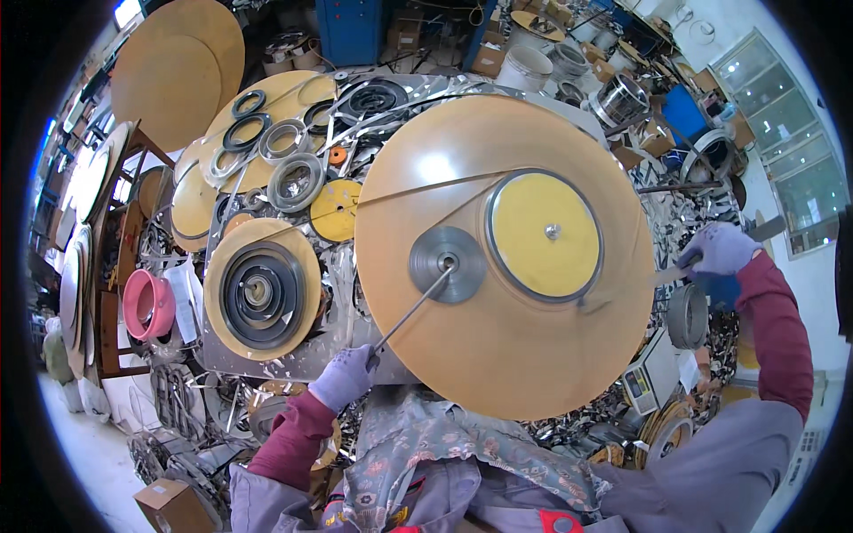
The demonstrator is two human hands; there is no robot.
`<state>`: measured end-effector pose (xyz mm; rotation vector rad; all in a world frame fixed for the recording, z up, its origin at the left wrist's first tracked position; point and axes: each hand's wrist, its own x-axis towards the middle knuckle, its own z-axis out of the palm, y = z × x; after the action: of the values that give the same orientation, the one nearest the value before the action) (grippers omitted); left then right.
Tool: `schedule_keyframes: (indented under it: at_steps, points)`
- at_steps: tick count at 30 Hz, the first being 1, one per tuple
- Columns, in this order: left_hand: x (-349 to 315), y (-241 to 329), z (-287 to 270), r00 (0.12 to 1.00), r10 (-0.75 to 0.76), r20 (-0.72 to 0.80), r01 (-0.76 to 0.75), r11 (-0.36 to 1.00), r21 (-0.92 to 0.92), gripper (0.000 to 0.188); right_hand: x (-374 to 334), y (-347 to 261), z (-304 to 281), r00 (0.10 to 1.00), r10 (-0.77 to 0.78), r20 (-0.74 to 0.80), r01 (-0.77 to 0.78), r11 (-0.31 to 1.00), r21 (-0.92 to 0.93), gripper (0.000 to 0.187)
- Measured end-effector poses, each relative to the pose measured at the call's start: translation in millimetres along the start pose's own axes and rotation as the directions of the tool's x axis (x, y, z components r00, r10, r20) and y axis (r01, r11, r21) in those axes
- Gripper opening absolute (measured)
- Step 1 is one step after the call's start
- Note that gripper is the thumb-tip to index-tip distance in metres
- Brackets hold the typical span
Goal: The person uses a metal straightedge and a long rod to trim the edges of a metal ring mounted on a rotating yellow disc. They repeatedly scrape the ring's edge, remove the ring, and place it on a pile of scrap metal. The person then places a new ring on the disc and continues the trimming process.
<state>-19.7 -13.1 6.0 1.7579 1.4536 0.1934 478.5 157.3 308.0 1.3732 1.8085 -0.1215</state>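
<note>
My left hand (pixel 343 377), in a pale lilac glove, is closed around a thin metal rod (pixel 410 311). The rod slants up to the hub of a small grey metal disc (pixel 462 264) on a large tan round plate (pixel 498 364). Beside that disc, a yellow disc (pixel 533 233) with a dark rim and a silver centre knob lies on the same plate. A narrow band (pixel 426 187) runs across the plate to the yellow disc's edge. Off the plate's right side, my right hand (pixel 721 250), gloved alike, is closed on a flat grey strip (pixel 768 228) that shows on both sides of it.
A smaller tan disc with dark coiled rings (pixel 258 342) sits on the bench at left, below loose metal rings (pixel 296 181). A pink ring-shaped container (pixel 147 305) stands farther left. A scale (pixel 641 387) and a grey coil (pixel 687 317) are at lower right, among metal scrap.
</note>
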Motion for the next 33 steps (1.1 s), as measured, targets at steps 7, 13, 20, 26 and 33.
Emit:
schedule_keyframes:
  at_steps: [7,13,20,26,33]
  points:
    - [-8,-7,1,1.000,-0.028,-0.002,0.028,0.999,0.039,0.016,13,-107,-33,0.937,-0.256,-0.239,0.260,0.965,-0.013,0.025]
    - [-10,-8,6,1.000,-0.012,0.007,0.011,0.998,0.063,0.017,71,-95,18,0.831,-0.018,-0.556,0.297,0.859,0.417,0.028]
    - [-4,1,15,1.000,0.006,0.029,-0.008,0.998,0.060,0.018,193,-170,186,0.714,0.408,-0.569,0.128,0.723,0.679,0.029]
    - [-2,6,16,0.998,0.046,0.035,-0.047,0.998,0.037,0.016,184,-179,176,0.745,0.460,-0.483,0.001,0.724,0.690,0.033]
    - [5,5,17,1.000,0.000,-0.012,0.001,0.998,0.060,0.013,172,-174,171,0.761,0.440,-0.477,0.001,0.734,0.679,0.034]
